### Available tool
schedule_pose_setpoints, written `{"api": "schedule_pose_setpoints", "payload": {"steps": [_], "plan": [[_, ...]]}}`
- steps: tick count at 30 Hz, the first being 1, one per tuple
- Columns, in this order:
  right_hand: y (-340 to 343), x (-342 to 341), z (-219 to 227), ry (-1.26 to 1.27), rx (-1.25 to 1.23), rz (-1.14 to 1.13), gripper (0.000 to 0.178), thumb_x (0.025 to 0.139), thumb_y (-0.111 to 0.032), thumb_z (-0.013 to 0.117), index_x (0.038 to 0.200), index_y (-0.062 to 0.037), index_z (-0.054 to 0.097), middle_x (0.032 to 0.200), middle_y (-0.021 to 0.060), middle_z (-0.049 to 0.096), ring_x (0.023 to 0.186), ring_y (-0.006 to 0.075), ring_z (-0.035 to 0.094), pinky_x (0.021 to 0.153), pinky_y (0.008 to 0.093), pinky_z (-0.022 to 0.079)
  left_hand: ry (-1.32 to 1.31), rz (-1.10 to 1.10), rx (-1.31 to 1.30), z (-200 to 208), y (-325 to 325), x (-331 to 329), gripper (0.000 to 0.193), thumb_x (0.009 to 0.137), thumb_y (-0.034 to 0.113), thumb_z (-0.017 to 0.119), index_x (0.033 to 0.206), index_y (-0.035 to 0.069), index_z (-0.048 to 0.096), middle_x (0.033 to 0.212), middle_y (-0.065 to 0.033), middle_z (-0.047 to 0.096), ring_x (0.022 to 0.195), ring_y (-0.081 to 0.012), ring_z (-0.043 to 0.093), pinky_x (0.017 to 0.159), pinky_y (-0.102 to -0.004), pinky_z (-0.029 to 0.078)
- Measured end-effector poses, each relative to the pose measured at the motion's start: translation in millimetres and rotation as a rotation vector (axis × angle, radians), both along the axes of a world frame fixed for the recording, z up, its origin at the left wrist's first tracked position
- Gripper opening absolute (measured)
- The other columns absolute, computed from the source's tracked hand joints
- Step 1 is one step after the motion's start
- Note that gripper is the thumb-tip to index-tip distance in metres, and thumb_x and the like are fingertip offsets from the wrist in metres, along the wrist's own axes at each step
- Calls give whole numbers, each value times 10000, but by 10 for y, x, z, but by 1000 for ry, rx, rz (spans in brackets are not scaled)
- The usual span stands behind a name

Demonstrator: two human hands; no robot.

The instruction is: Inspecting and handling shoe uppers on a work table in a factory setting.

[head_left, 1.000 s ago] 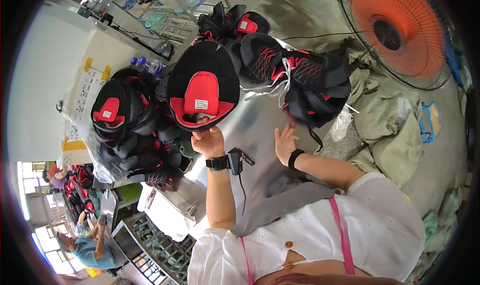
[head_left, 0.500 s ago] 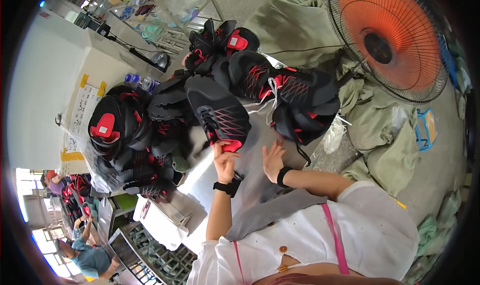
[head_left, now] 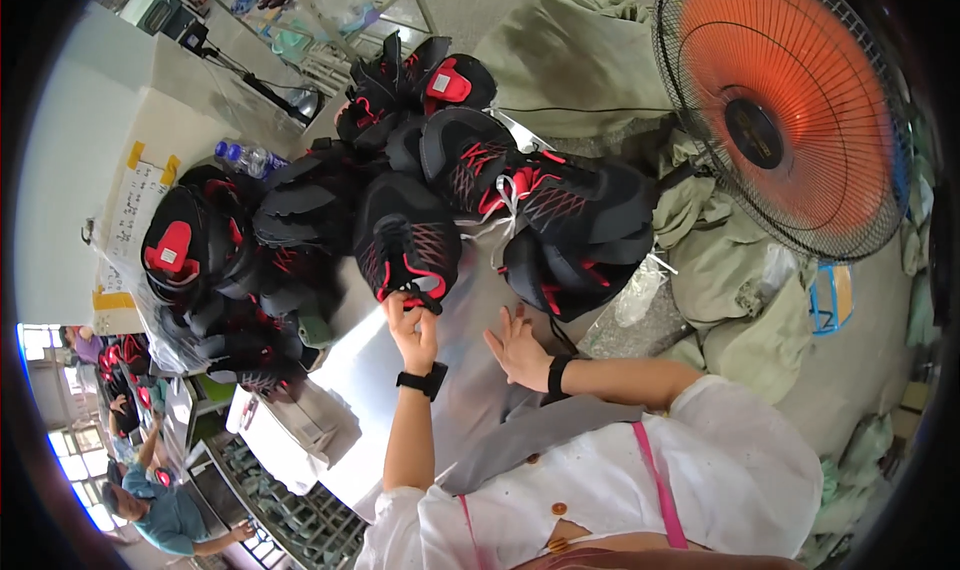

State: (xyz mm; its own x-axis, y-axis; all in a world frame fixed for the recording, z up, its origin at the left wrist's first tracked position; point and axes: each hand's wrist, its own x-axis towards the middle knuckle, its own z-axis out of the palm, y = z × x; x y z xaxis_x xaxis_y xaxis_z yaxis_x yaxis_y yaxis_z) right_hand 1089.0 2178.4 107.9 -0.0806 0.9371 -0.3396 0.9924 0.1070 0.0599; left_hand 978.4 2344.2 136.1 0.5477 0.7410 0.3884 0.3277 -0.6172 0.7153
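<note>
A black and red shoe (head_left: pixel 408 242) rests on the metal table (head_left: pixel 470 370) at the pile's edge, long axis running away from the person, its near end pinched by the raised left hand (head_left: pixel 412 322), while the right hand (head_left: pixel 518 348) hovers open-fingered and empty beside it.

To your left, a white paper sheet (head_left: pixel 135 205) hangs on the pale wall, yellow tape tabs (head_left: pixel 150 162) at its top, a yellow label (head_left: pixel 113 301) just below it
</note>
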Motion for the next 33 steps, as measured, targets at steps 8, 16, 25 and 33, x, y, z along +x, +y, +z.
{"api": "schedule_pose_setpoints", "payload": {"steps": [8,16,25,33], "plan": [[869,1395,1250,789,-191,255,609,708,-442,669,1179,-79,537,980,152,630,882,337,607,737,414,490,173,283,26,200,-725,-872,78,682,71,551,673,-5,540,1029,-206,456,994,-372,428,891,-454,326],[2041,3010,710,857,-43,-558,973,670,-430,741,1342,94,271,1341,255,381,1262,314,373,1045,331,291,293,599,36,-29,-1247,-1413,91,737,88,547,768,20,600,1108,-191,456,1046,-371,409,911,-477,324],[2476,2935,19,982,269,-441,574,620,-131,780,1107,49,535,1132,151,559,1029,238,534,899,296,399,360,710,-131,-202,-1239,-1610,93,770,98,564,835,50,610,1210,-186,422,1131,-370,367,941,-480,305],[1942,2572,633,956,226,293,304,564,19,722,819,-78,588,1097,37,553,1055,262,475,929,354,392,346,898,-15,-118,-1385,-1436,268,697,16,545,959,46,591,1311,-182,343,1201,-385,296,963,-484,271]]}}
